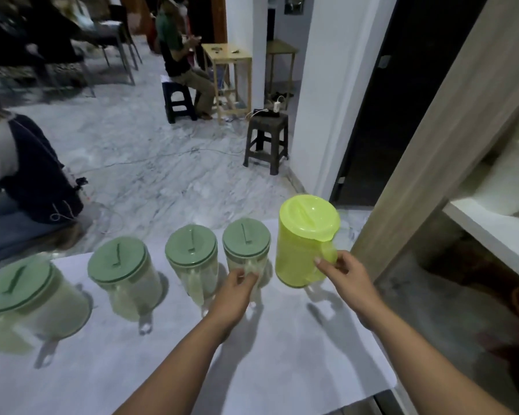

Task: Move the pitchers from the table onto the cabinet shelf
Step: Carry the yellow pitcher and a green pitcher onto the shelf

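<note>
Five pitchers line the table (282,348) — grasping is under way. Left hand (237,290) pinches a green-lidded pitcher's (246,250) handle, right hand (346,275) grips the yellow pitcher's (303,244). Next, likely lift both to the cabinet shelf (492,229).

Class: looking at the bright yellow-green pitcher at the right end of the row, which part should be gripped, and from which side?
Grip the yellow-green pitcher by its handle, coming from the near side. The handle juts toward the person, and the right hand already meets it there.

Five lidded pitchers on white table (282,369), right hand (346,275) gripping yellow-green pitcher (303,244), left hand (237,290) on neighbouring clear pitcher (246,250)
</note>
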